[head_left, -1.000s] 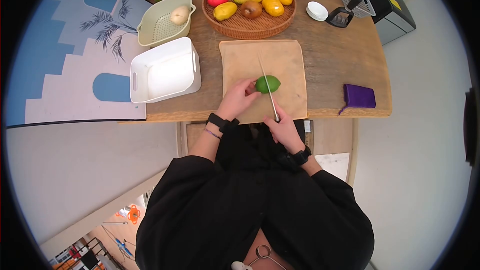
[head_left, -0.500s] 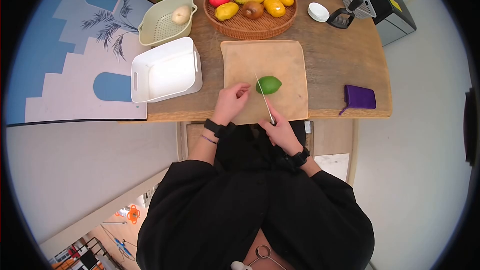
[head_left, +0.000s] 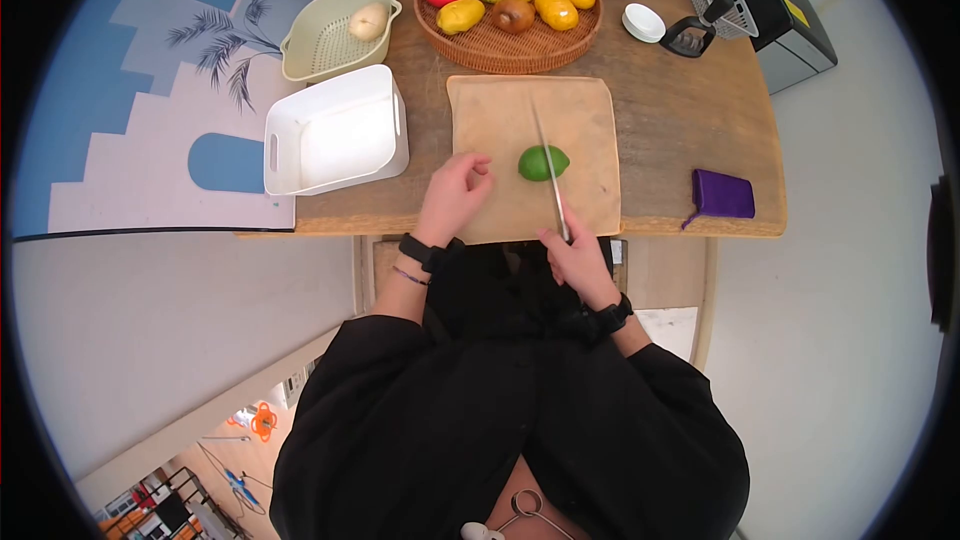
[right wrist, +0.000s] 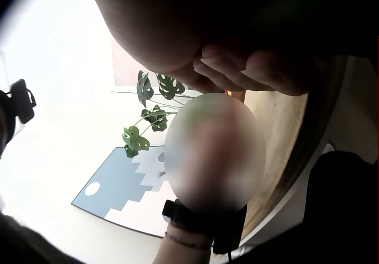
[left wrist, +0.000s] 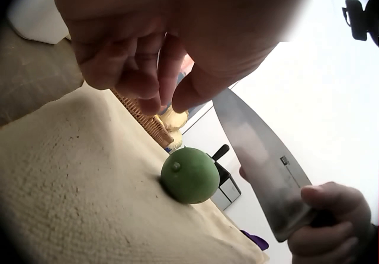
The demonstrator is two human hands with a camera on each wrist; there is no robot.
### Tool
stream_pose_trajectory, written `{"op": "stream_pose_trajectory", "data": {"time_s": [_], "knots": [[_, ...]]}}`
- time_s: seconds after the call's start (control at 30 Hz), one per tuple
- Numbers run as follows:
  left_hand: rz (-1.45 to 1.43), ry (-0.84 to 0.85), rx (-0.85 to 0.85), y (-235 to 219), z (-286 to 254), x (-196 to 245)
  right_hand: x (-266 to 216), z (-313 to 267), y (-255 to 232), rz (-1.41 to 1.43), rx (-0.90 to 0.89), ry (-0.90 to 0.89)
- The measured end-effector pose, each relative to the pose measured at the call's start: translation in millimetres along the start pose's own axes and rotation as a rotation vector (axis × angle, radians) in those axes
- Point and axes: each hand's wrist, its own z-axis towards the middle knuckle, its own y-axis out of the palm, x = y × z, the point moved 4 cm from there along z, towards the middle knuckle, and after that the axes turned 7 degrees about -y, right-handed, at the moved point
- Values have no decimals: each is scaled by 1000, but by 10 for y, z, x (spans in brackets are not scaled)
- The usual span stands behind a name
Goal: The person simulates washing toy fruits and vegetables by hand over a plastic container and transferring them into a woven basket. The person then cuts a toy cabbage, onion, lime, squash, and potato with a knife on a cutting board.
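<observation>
A green lime (head_left: 535, 164) lies whole on the tan cloth-covered board (head_left: 480, 120), its stem nub visible in the left wrist view. My right hand (head_left: 580, 265) grips a kitchen knife (left wrist: 260, 163) by its dark handle. From the head, the blade crosses over the lime; the left wrist view shows it raised, apart from the fruit. My left hand (head_left: 455, 198) hovers left of the lime with loosely bent fingers and holds nothing. A blurred disc covers much of the right wrist view.
Beyond the board stands a round wicker tray (head_left: 510, 58) of yellow, red and brown produce. To the left are a white bin (head_left: 340, 180) and a pale green colander (head_left: 315, 45). A purple pouch (head_left: 722, 194) lies at the right, with a white dish (head_left: 643, 23) behind.
My left hand has drawn back leftward from the lime. The knife shifted to the lime's left end, then back right over its middle. The lime stays on the board.
</observation>
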Motion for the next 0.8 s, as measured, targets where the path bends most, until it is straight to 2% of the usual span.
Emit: {"op": "stream_pose_trajectory", "data": {"time_s": [0.1,0.2,0.23,0.3,0.43,0.53,0.63,0.7,0.73,0.8], "knots": [[161,93,-44,173,-7,144,-40,81,-176,-23,92,-28],[183,146,-41,343,67,190,-148,143,-239,6,118,-53],[182,147,-41,370,94,211,-158,169,-243,4,119,-54],[220,88,-176,463,141,228,-134,216,-227,-22,81,-4],[200,73,-191,500,184,262,-29,257,-234,-59,72,-17],[154,86,-192,523,158,281,31,203,-282,3,85,50],[69,49,-273,503,190,310,-23,145,-269,65,113,47],[-382,4,-342,474,177,348,-111,59,-226,141,48,37],[-381,1,-346,436,159,425,-163,-3,-185,144,51,40],[-766,-49,-357,312,101,596,-289,-144,-28,207,23,53]]}}
